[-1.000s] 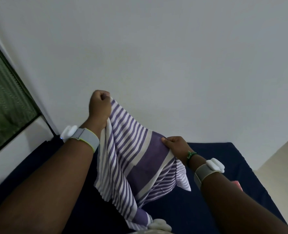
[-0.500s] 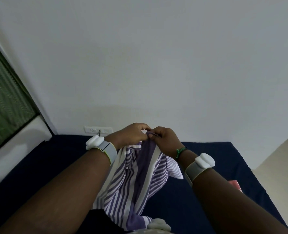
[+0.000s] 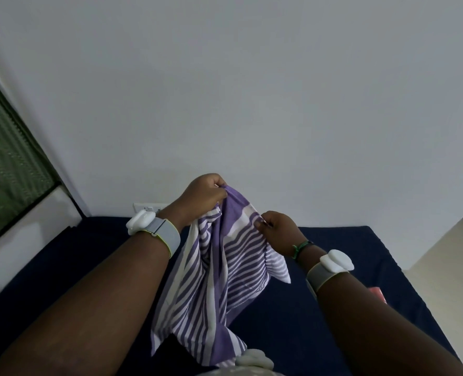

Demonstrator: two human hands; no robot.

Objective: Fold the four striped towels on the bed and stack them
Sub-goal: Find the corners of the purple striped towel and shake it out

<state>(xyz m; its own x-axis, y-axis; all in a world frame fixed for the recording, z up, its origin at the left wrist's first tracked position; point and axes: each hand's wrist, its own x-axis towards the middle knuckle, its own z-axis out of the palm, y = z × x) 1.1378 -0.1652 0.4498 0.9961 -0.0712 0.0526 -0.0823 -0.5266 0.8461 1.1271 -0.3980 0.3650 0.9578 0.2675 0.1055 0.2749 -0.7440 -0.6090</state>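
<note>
The left hand [image 3: 204,194] is raised above the bed, its fingers and thumb pinching the top edge of a purple-and-white striped towel [image 3: 219,270]. The right hand [image 3: 275,230] sits a little lower and to the right, its fingertips closed on the same upper edge near a white band of the cloth. The two hands are near each other but apart, with a short stretch of the towel between them. The towel hangs down from both grips in loose folds, one corner falling free under the right wrist and the lower end dropping toward the bottom of the view; whether it touches the bed there is hard to tell. Each wrist carries a grey band with a white device [image 3: 141,222], and the right wrist also has a green cord. Below lies the bed [image 3: 333,316], covered in dark blue. Behind it stands a pale wall [image 3: 252,90] with a white socket plate [image 3: 150,207], and a green window screen [image 3: 5,169] shows at the left.
</note>
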